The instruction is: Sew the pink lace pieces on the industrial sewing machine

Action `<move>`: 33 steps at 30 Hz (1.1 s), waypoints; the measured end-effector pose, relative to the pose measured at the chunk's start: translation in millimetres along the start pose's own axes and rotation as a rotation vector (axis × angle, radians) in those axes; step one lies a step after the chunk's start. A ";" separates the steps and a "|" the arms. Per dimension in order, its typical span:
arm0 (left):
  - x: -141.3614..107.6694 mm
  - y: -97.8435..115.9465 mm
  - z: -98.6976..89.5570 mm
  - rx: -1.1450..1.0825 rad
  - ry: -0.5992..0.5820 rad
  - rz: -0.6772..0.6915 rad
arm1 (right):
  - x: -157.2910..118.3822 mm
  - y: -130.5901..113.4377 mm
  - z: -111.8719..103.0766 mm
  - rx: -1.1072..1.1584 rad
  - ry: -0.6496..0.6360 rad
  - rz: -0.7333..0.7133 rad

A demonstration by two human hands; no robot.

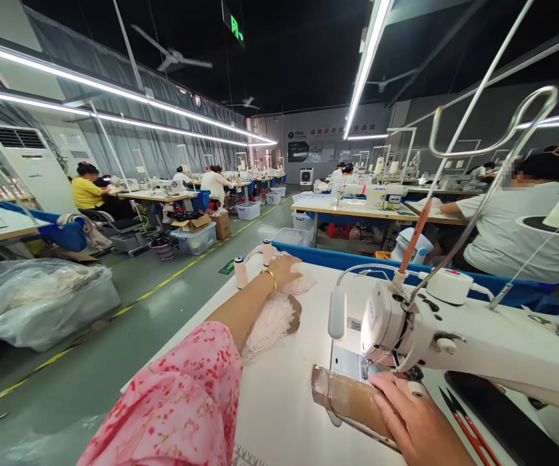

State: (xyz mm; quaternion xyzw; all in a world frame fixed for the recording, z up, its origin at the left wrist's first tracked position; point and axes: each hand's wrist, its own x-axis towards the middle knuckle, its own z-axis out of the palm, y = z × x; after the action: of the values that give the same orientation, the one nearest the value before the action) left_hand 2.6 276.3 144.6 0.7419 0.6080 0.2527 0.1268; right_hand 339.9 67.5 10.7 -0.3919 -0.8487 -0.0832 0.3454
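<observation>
My left hand [283,270], with a gold bangle at the wrist, reaches to the far left part of the white sewing table [270,395]. Its fingers are stretched out at a pale pink lace piece [303,283]; no firm hold shows. More pale lace [272,320] lies under the forearm, beside a brown patch [295,315]. My right hand [405,417] lies with fingers extended on a brown, tape-wrapped block [350,398], close to the needle area of the white sewing machine [386,323]. No cloth is visible under that hand.
Two thread spools [241,272] stand at the table's left edge. Red-handled thread snips [471,427] and a black phone-like slab [500,421] lie right of my right hand. A blue cloth trough [318,254] runs along the far edge. Other people work at machines beyond.
</observation>
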 end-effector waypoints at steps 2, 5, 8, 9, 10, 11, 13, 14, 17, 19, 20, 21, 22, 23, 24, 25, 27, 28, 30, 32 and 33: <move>-10.9 -0.7 -19.5 0.021 -0.023 0.065 | -7.5 1.2 2.8 0.017 -0.028 0.059; -42.8 -8.3 -49.6 0.064 -0.075 0.092 | -16.9 4.4 7.4 0.045 -0.101 0.116; -96.0 -16.5 -64.4 0.120 -0.170 0.107 | -21.8 7.6 11.6 0.066 -0.124 0.142; -116.1 -18.6 -64.9 0.140 -0.208 0.126 | -22.5 8.2 12.6 0.069 -0.117 0.141; -135.8 -20.4 -63.6 0.160 -0.245 0.147 | -22.7 8.6 13.3 0.069 -0.107 0.136; -154.4 -21.9 -61.2 0.180 -0.271 0.171 | -22.4 8.8 13.5 0.065 -0.097 0.128; -185.3 -24.1 -55.0 0.217 -0.291 0.207 | -20.8 8.0 12.4 0.056 -0.093 0.114; -197.0 -25.0 -52.1 0.235 -0.290 0.218 | -19.5 7.2 11.1 0.052 -0.096 0.113; -217.0 -26.5 -44.9 0.272 -0.270 0.239 | -14.9 3.7 6.0 0.036 -0.104 0.126; -220.9 -26.7 -39.5 0.288 -0.256 0.252 | -12.5 1.3 3.1 0.032 -0.091 0.130; -221.0 -26.5 -36.2 0.298 -0.248 0.257 | -11.8 0.3 2.1 0.032 -0.087 0.129; -220.4 -26.3 -32.6 0.310 -0.240 0.259 | -11.3 -0.5 1.3 0.033 -0.086 0.126; -219.0 -26.3 -28.9 0.323 -0.232 0.261 | -11.2 -1.1 0.9 0.033 -0.085 0.123; -217.1 -26.5 -25.5 0.335 -0.226 0.263 | -11.3 -1.5 0.7 0.034 -0.086 0.123; -215.0 -27.0 -22.7 0.345 -0.223 0.265 | -11.5 -1.7 0.6 0.034 -0.090 0.126; -212.6 -27.8 -20.8 0.352 -0.223 0.267 | -11.8 -1.8 0.7 0.033 -0.093 0.132; -208.6 -30.1 -20.0 0.361 -0.224 0.265 | -12.5 -1.6 1.3 0.036 -0.105 0.142; -207.2 -31.2 -20.7 0.364 -0.220 0.258 | -12.6 -1.6 1.6 0.039 -0.112 0.148; -206.2 -32.9 -22.7 0.370 -0.205 0.238 | -12.7 -1.7 2.0 0.050 -0.130 0.153; -207.0 -33.2 -23.4 0.368 -0.197 0.220 | -12.6 -2.5 1.4 0.063 -0.143 0.159; -207.5 -33.1 -23.0 0.364 -0.199 0.213 | -12.5 -3.3 0.7 0.068 -0.151 0.168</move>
State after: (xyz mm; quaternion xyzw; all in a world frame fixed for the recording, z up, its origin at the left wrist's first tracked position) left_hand -64.9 80.6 101.7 0.8339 0.5461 0.0764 0.0230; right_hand 342.8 58.0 2.4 -0.4547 -0.8388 0.0047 0.2993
